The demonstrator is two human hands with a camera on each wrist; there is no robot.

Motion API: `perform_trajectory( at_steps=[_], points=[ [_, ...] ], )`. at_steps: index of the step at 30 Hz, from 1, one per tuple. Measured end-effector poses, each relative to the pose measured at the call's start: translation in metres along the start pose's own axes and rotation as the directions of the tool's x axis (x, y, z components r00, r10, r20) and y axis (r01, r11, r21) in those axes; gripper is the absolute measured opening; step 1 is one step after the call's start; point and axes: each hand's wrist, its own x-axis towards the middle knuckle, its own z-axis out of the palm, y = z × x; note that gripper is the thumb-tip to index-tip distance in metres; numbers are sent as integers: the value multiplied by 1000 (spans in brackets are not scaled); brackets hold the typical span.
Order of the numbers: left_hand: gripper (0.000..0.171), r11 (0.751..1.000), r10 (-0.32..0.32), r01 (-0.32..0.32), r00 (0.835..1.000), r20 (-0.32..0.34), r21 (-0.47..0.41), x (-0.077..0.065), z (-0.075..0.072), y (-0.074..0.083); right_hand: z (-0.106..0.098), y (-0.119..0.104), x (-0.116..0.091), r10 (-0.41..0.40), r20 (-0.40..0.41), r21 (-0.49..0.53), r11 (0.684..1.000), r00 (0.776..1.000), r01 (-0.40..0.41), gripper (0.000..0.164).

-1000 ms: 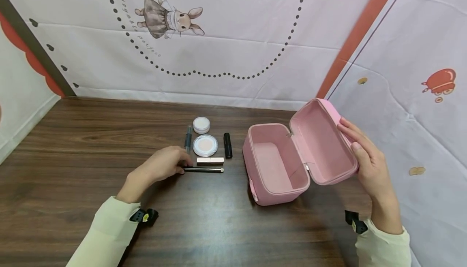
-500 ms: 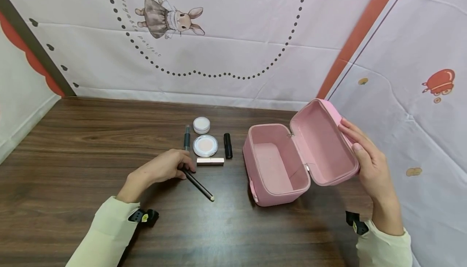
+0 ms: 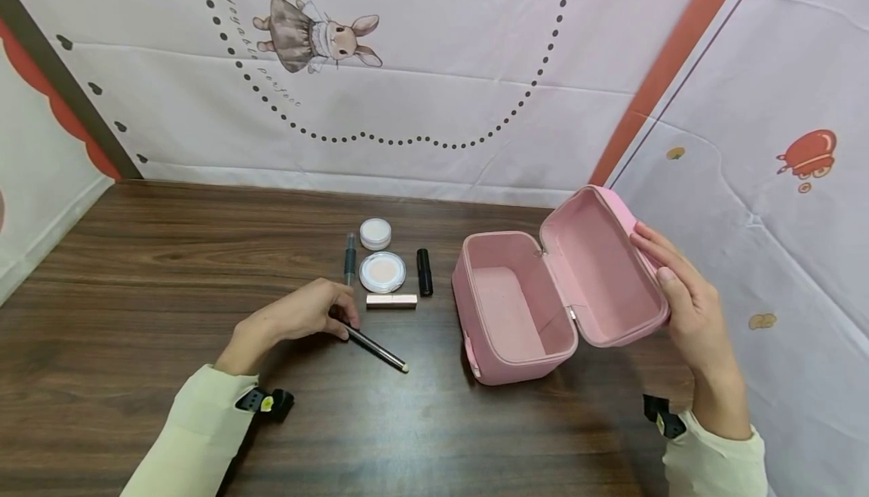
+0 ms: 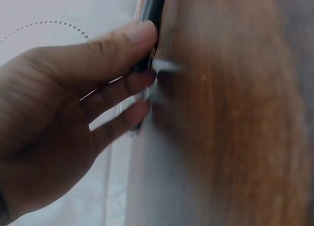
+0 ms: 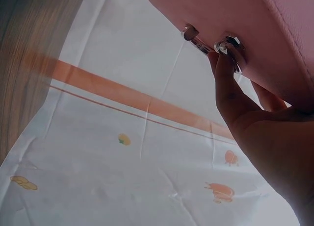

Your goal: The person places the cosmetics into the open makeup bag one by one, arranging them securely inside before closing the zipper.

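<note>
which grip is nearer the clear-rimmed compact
Left: the left grip is left and nearside of the compact; the right grip is farther off, on the pink vanity case's lid.

Fingers (image 5: 227, 86) against pink case (image 5: 230, 15)

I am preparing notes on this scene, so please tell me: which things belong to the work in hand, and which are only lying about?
Seemingly in use:
thin dark stick, pinched by the left hand
open pink case, its lid held by the right hand

Lying on the table, not held:
dark pencil
round white jar
round compact
black tube
pale pink bar
</note>
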Motion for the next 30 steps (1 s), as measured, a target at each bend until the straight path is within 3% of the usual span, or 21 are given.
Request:
perform_trajectory(
  at_steps=[5,9,13,16,19,24,30],
  points=[
    [17,994,17,-16,1000,5,-109,-1,-2,0,0,-1,0,-6,0,4,1000,1000,6,38],
    [14,971,27,-29,1000,-8,-237,-2,-3,-2,0,-2,0,0,1,9,1000,1000,0,38],
    [14,932,22,-41,998,-58,-360,-1,-3,-3,0,-2,0,2,2,9,1000,1000,-2,38],
    [18,891,-18,-31,995,-102,-452,1,-2,-2,0,-2,0,2,2,14,1000,1000,-2,38],
    [22,812,-88,-19,984,-154,-583,4,1,-1,0,-1,0,2,1,17,1000,1000,-2,38],
    [25,616,-202,-53,954,-223,-786,11,10,0,1,-1,0,3,0,13,1000,1000,-3,38],
    [21,391,-265,-138,930,-255,-910,16,15,5,1,-1,0,8,2,3,1000,1000,-8,38]
  ],
)
